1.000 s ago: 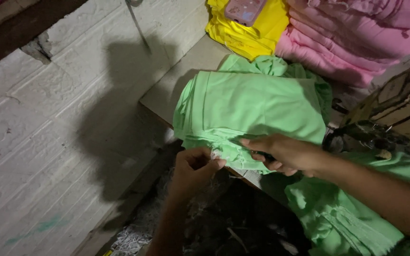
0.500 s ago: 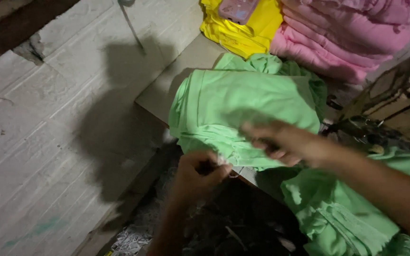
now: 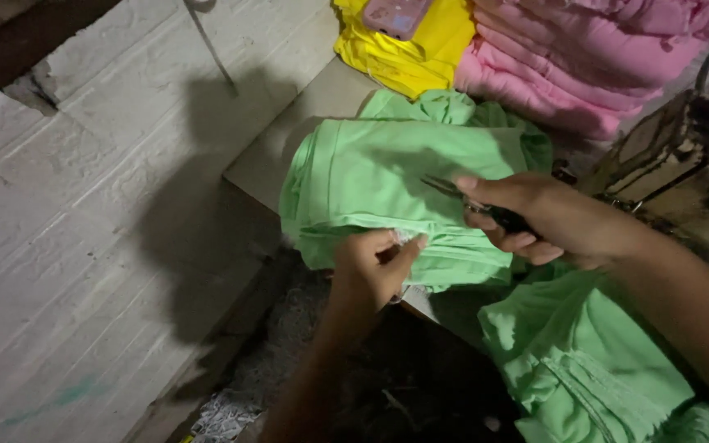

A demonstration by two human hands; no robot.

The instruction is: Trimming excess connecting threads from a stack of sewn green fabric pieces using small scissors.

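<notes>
At the centre of the head view, a stack of folded green cloth [image 3: 387, 189] lies on the pale worktop [image 3: 289, 139], with its lower edge hanging a little over the rim. The left hand [image 3: 375, 271] is closed, pinching this lower edge between thumb and fingers. The right hand [image 3: 535, 217] is curled around small scissors [image 3: 461, 195]; their dark blades point to the left over the cloth, just above the left hand. How far the blades are open I cannot tell.

Toward the upper middle of the frame sits a yellow folded garment [image 3: 408, 53] with a pink phone [image 3: 395, 15] on top of it. Beside it, at the upper right, is a pile of pink cloth [image 3: 576, 66]. More green cloth [image 3: 584, 361] hangs at the lower right, partly hidden under the right forearm. A dark sewing machine [image 3: 683, 156] stands at the right edge. White brick wall [image 3: 84, 246] fills the left side.
</notes>
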